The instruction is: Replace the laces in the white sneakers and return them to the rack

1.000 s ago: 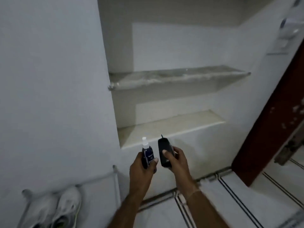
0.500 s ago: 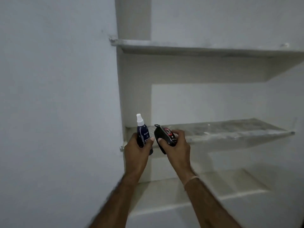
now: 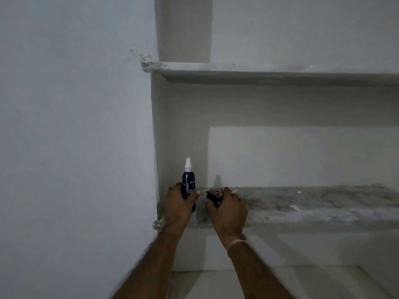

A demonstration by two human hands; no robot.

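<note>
Left hand (image 3: 176,203) grips bottle (image 3: 189,182), right hand (image 3: 228,209) grips black gadget (image 3: 214,194), both at shelf's (image 3: 302,203) left end; likely stowing them, next: set down, let go.

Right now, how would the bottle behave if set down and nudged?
Probably tippy: the bottle is tall and narrow, upright in the left hand. Likely light: small, held in one hand. Fallen, its round body might roll along the shelf.
</note>
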